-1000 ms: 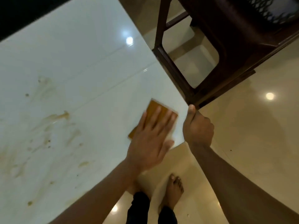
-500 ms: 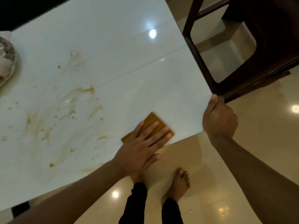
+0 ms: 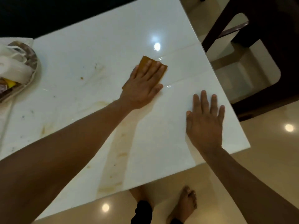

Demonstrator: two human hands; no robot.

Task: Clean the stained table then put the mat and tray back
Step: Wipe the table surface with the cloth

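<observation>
A glossy white table [image 3: 100, 50] carries brown stains [image 3: 98, 73] across its middle and left, plus a pale brown smear band [image 3: 116, 159] running toward the near edge. My left hand [image 3: 142, 84] presses flat, fingers straight, on an orange-brown cleaning cloth [image 3: 144, 61] near the table's middle. My right hand [image 3: 205, 120] lies flat with spread fingers on the table near its right corner. An oval tray [image 3: 33, 65] with white and yellow items sits at the left edge, on a white mat [image 3: 24, 39].
A dark wooden chair [image 3: 265, 50] stands just beyond the table's right edge. Shiny beige floor [image 3: 267, 159] surrounds the near corner, and my bare feet [image 3: 186, 202] stand below the near edge.
My left hand slid the cloth from the near edge up to the table's middle, leaving a smear trail. My right hand let go of the table edge and now lies flat on top.
</observation>
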